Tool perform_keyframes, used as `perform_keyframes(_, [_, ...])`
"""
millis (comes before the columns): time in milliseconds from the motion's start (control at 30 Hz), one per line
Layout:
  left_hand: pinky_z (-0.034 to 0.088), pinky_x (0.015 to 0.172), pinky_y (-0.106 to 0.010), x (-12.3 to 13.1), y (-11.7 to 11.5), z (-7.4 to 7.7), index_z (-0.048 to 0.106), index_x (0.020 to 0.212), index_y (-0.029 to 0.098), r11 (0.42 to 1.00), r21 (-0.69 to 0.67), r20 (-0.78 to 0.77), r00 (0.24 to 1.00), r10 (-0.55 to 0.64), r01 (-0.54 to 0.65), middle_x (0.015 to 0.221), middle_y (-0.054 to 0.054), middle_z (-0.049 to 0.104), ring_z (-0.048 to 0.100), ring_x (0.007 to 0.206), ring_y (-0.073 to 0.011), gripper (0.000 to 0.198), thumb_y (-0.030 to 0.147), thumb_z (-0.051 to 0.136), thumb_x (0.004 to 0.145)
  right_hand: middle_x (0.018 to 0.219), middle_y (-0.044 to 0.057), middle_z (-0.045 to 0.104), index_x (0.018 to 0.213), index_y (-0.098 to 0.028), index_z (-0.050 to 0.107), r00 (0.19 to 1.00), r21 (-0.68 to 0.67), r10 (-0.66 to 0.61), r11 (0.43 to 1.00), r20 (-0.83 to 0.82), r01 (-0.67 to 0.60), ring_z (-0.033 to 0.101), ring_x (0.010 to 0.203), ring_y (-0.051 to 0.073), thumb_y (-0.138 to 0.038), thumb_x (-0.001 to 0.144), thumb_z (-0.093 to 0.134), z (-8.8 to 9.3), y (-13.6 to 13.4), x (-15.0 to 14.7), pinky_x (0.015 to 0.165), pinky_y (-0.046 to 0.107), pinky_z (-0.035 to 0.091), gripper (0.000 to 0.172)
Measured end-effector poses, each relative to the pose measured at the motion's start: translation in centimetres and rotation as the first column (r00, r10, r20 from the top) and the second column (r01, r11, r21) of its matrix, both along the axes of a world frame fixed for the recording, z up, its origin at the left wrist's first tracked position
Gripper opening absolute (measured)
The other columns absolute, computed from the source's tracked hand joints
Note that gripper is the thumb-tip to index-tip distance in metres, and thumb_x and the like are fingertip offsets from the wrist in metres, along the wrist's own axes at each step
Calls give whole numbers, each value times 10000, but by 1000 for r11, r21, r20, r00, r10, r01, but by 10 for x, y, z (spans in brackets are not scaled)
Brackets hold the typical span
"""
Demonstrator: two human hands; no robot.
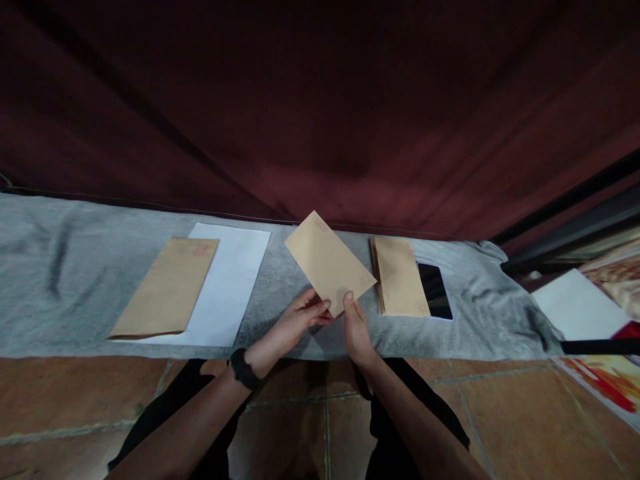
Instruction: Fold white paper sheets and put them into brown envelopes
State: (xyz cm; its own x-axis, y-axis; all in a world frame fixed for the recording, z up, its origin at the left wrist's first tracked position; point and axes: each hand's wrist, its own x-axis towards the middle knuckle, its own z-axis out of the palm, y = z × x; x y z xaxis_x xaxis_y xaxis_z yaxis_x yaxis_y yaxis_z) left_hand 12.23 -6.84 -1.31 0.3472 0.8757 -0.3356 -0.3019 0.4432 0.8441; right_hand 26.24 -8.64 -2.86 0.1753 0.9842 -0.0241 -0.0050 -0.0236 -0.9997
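Observation:
Both hands hold one brown envelope (327, 261) by its near end, lifted above the grey cloth (60, 280) and tilted to the left. My left hand (295, 325), with a black band on the wrist, pinches its lower left edge. My right hand (356, 328) grips the lower right corner, thumb on top. Just to the right lies a stack of brown envelopes (400, 277). At the left another brown envelope (167, 287) rests on a white sheet of paper (233, 280).
A black phone (435, 290) lies beside the stack on the right. A dark red curtain (320, 100) hangs behind the cloth. Brown floor tiles (75, 393) are in front. White paper (577, 307) and coloured items sit at the far right.

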Motion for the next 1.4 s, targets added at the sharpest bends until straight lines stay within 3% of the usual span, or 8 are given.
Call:
perform_keyframes(133, [499,629,-237,1,4,-3,671,1124,185,999,6,-31,999,33,-33,938,-44,717,655,713,-124,484,362,837,706,975,92,778,1062,-185,719,999,-78,43,996,-23,-45,724,936,238,-723,946,459,-2,1,0,827,354,600,608])
perform_keyframes(367, [429,565,-246,-3,17,-6,619,1096,166,989,147,-280,958,56,-15,741,16,683,593,596,-126,446,359,725,708,559,-76,556,827,-222,618,978,-211,-147,971,-150,114,530,487,130,-537,708,745,-2,14,32,443,240,436,360])
perform_keyframes(467, [437,570,-258,-3,22,-6,598,1115,169,980,195,-330,943,36,31,667,41,666,590,572,-140,482,377,718,697,582,-88,551,830,-227,587,956,-189,-211,967,-204,173,527,480,113,-504,689,744,4,17,46,435,221,437,348])
perform_keyframes(600, [457,583,-271,9,30,-1,564,1137,186,968,240,-388,921,24,76,636,57,671,617,575,-160,509,381,723,694,562,-83,532,818,-214,609,966,-111,-248,964,-68,240,479,446,98,-508,724,678,13,20,72,427,213,406,316])
perform_keyframes(800, [450,568,-256,71,44,11,529,1135,199,941,316,-343,939,-9,124,628,62,666,600,544,-139,450,353,686,742,627,-27,613,811,-193,670,925,-11,-365,930,103,367,522,548,135,-459,768,654,23,12,134,488,235,382,270])
perform_keyframes(1033, [418,513,-226,144,59,0,546,972,215,940,289,-321,943,-85,183,589,82,608,562,486,-108,350,321,743,704,805,53,751,911,-213,735,655,17,-351,888,670,459,697,776,218,-393,917,516,23,-10,190,658,278,466,284])
perform_keyframes(1200, [395,485,-218,154,55,-14,554,949,206,942,280,-369,927,-73,185,561,80,594,551,449,-107,303,289,740,725,865,67,758,973,-212,747,508,-52,-216,885,834,462,718,806,224,-363,958,526,21,-17,196,662,281,446,269])
perform_keyframes(1400, [416,515,-219,155,51,-17,563,1035,208,942,284,-457,889,-30,177,606,80,618,598,492,-122,318,230,719,759,950,102,707,1060,-192,743,335,9,-204,865,920,501,707,795,217,-336,986,535,25,-18,188,669,294,454,263])
